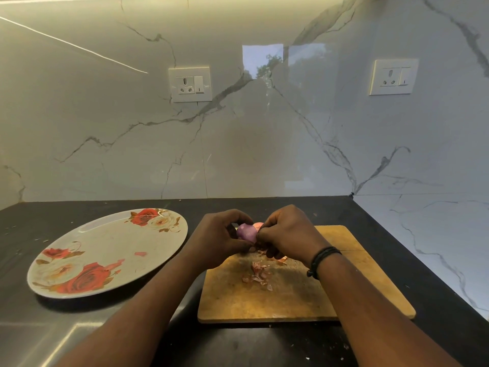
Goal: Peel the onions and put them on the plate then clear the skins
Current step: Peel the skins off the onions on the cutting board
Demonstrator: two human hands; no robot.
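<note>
I face a glossy white marble backsplash (pixel 238 144) carrying two switched sockets (pixel 190 84), rising behind my black countertop (pixel 436 300).

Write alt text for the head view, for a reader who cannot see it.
Two hands, left hand and right hand, hold a purple onion above a wooden cutting board strewn with onion skins. A rose-patterned plate lies to the left on the black counter.
</note>
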